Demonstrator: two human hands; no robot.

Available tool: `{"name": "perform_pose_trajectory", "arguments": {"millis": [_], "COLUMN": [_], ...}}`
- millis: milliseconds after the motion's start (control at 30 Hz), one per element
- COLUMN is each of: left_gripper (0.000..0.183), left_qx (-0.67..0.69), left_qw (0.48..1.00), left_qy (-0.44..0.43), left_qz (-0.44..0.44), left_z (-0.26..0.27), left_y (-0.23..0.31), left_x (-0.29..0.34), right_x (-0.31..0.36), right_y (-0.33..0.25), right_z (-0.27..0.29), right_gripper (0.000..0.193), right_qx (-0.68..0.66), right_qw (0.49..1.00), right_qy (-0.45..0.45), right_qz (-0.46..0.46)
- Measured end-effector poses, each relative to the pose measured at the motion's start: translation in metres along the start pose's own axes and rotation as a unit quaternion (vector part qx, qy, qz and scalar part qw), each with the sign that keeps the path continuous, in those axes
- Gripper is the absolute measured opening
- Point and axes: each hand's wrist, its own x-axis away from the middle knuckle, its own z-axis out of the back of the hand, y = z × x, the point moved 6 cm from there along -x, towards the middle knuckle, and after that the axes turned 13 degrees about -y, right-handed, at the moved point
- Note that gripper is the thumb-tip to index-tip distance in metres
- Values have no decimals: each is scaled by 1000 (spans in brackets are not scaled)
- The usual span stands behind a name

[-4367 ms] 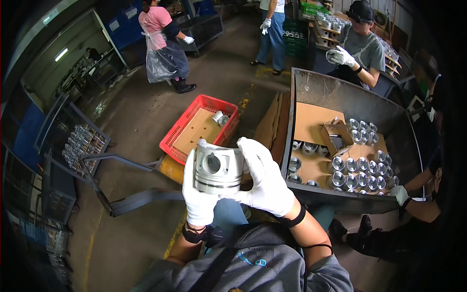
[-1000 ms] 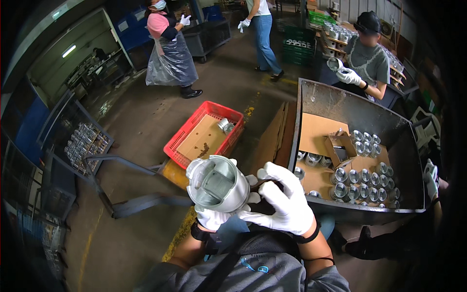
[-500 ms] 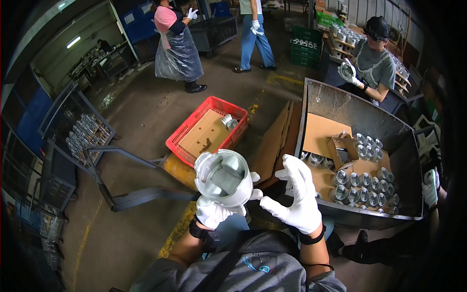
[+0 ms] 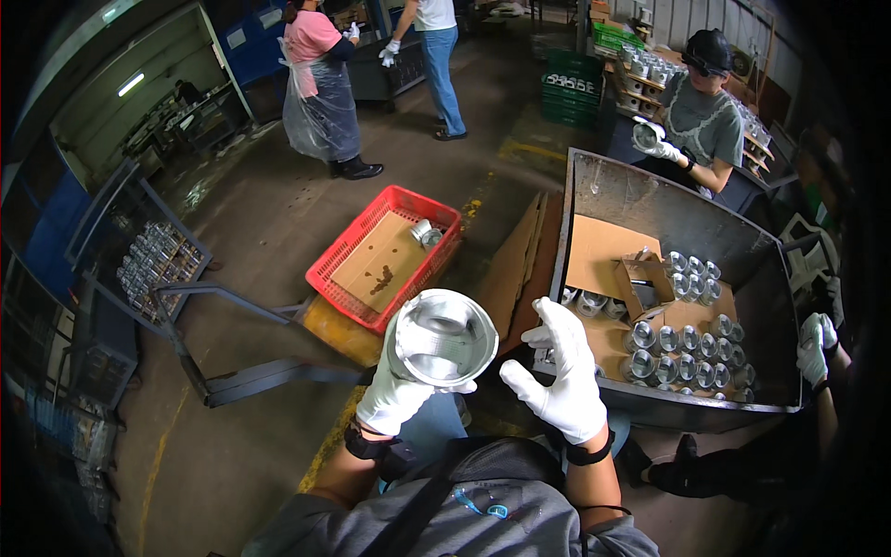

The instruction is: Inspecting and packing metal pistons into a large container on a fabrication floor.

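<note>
My gloved left hand (image 4: 392, 397) grips a silvery metal piston (image 4: 444, 342) from below and from its left side. The hollow, round end of the piston faces up toward me, with a smooth rim and ribs inside. To its right, my gloved right hand (image 4: 564, 382) is raised with fingers and thumb spread, apart from the piston and holding nothing. Beyond the piston is a red plastic basket (image 4: 345, 304) lined with cardboard, with a couple of pistons in its far right corner.
On the right, a dark metal bin (image 4: 668, 200) holds rows of pistons (image 4: 689, 339) on cardboard. Cardboard sheets (image 4: 520, 265) lean against its left side. A bent metal frame (image 4: 269, 382) lies left. A co-worker (image 4: 710, 116) holds a piston; another person's gloved hands (image 4: 815, 348) show far right.
The piston has turned in my left hand, so its round rim now faces me. My right hand has drawn slightly away from it. Two people in the background have shifted position.
</note>
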Motion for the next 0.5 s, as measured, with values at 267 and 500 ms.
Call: {"name": "perform_pose_trajectory", "arguments": {"millis": [267, 500], "left_gripper": [102, 91], "left_qx": [-124, 94], "left_qw": [992, 991], "left_qy": [5, 43], "left_qz": [-18, -89], "left_z": [4, -11], "left_y": [4, -9], "left_x": [1, -11], "right_x": [-2, -15], "right_y": [-1, -32], "right_z": [5, 18], "right_gripper": [72, 34], "right_qx": [-26, -28], "right_qw": [1000, 986], "right_qy": [11, -45], "right_qz": [-4, 157]}}
